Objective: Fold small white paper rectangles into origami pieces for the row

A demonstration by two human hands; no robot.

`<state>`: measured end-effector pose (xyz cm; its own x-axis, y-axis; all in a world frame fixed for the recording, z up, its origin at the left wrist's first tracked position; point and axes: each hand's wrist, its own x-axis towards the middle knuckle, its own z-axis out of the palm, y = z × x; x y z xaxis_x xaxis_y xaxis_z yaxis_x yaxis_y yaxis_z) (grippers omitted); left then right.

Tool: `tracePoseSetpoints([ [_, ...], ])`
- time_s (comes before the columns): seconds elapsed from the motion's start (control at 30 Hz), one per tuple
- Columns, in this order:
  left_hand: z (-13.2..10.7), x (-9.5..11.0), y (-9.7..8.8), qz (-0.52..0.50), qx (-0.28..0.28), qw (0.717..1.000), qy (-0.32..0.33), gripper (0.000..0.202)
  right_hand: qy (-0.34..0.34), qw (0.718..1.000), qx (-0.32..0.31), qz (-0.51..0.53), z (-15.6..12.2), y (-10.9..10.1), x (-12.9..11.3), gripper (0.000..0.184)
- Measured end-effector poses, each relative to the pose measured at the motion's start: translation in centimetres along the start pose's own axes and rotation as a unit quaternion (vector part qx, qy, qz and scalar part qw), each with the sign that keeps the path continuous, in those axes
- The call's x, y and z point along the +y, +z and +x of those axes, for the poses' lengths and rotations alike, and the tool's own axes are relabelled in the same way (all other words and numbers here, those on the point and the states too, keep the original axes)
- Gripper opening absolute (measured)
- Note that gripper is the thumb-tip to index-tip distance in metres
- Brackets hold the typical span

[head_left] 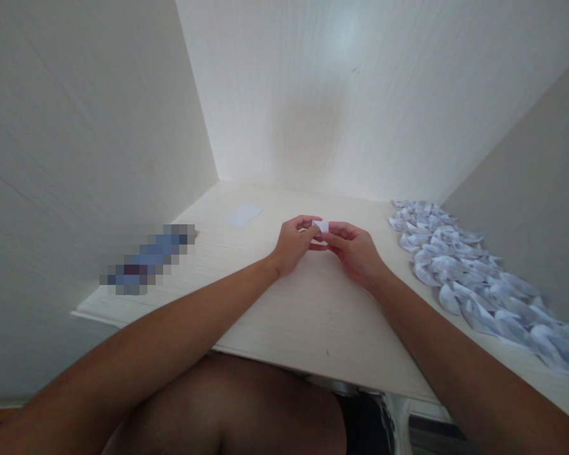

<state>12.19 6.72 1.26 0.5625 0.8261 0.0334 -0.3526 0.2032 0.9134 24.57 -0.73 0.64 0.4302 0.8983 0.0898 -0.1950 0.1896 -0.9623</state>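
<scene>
A small piece of folded white paper (320, 225) is held up between my two hands, above the middle of the tabletop. My left hand (298, 239) grips its left side, with the thumb in front and the fingers behind. On the opposite side, my right hand (351, 246) pinches the paper's right edge between thumb and fingers. Parts of the fingers behind the paper are hidden. A flat white sheet of paper (244, 215) lies on the table, behind and to the left of my left hand.
Rows of folded white paper pieces (455, 268) run along the table's right side by the wall. A pixelated blue object (149, 259) lies at the left edge. Pale walls enclose the white table (284, 316) at the back and both sides. My legs are below its front edge.
</scene>
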Motion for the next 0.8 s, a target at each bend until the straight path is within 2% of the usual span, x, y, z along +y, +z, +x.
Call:
tracePoseSetpoints([
  [0.2,0.02,0.33,0.02,-0.035,-0.005,0.999,-0.016,0.007,-0.006,1.000,0.018,0.006,0.28,-0.04,0.16,0.033],
  [0.8,0.08,0.35,-0.85,-0.105,-0.071,0.990,-0.060,0.010,0.041,0.997,0.008,0.065,-0.13,0.04,-0.16,0.039],
])
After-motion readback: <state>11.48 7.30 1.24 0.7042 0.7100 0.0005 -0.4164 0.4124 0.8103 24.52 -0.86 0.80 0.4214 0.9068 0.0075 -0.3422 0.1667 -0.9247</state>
